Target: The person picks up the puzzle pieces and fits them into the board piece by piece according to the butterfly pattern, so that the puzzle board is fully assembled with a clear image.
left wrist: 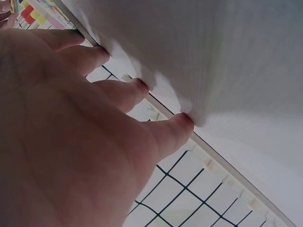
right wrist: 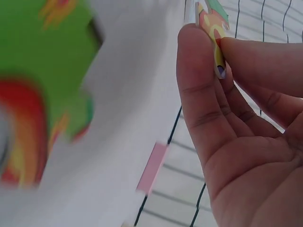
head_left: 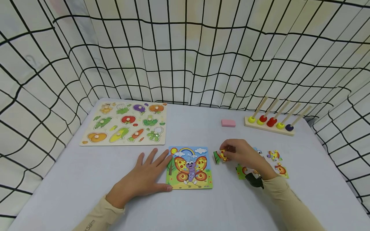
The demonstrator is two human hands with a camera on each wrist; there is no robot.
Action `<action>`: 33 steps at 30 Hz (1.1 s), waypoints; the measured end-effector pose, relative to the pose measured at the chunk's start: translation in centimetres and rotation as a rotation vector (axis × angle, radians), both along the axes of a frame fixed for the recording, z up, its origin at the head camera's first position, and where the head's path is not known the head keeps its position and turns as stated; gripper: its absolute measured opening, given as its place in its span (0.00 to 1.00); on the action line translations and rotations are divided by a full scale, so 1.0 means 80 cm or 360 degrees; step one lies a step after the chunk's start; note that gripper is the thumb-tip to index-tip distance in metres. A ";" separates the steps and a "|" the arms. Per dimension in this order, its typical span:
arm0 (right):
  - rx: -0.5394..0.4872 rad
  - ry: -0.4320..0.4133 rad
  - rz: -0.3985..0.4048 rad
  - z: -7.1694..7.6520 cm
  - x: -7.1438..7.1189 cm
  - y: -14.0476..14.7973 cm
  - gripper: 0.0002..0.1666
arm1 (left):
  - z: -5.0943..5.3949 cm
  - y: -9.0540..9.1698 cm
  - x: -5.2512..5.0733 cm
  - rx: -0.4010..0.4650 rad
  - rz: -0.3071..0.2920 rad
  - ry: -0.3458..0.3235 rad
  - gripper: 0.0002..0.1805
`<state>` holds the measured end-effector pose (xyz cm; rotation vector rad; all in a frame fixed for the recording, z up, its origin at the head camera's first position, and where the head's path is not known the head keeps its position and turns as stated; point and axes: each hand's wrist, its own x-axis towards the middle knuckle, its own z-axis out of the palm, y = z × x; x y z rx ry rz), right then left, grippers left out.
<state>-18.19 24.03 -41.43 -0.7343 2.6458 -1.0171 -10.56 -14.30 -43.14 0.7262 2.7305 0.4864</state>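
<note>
A square butterfly picture puzzle board (head_left: 189,168) lies flat on the table. My left hand (head_left: 144,176) rests on the table with fingers spread, its thumb and index finger touching the board's left side. To the right of the board, my right hand (head_left: 242,155) pinches a jigsaw piece (head_left: 216,157) between thumb and index finger. In the right wrist view that jigsaw piece (right wrist: 218,45) shows green, yellow and a purple tip. Several loose jigsaw pieces, such as a green one (head_left: 240,172) and a rainbow-coloured one (head_left: 274,155), lie around the right wrist, partly hidden by it.
A vegetable peg puzzle board (head_left: 117,128) lies at the back left. Toward the back right are a pink block (head_left: 228,123) and a wooden bead stand (head_left: 268,128) with upright rods. Black netting (head_left: 185,49) over white sheeting surrounds the white table (head_left: 185,211).
</note>
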 end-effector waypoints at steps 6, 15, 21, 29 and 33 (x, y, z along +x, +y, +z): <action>-0.0072 -0.0074 0.0100 -0.001 -0.001 -0.031 0.06 | 0.002 0.000 0.000 -0.0006 0.0007 -0.0013 0.59; -0.0163 -0.0148 0.0212 -0.005 0.001 -0.073 0.05 | 0.002 0.001 0.000 -0.0047 -0.0008 0.0047 0.59; -0.0273 -0.0253 0.0272 -0.008 0.003 -0.098 0.04 | 0.004 0.002 -0.003 -0.0074 0.0005 0.0083 0.60; -0.0236 -0.0242 0.0309 -0.009 0.007 -0.129 0.03 | 0.006 0.003 -0.002 -0.0085 0.0003 0.0073 0.60; -0.0201 -0.0243 0.0316 -0.007 0.009 -0.142 0.03 | 0.006 0.002 -0.001 -0.0088 -0.0004 0.0087 0.60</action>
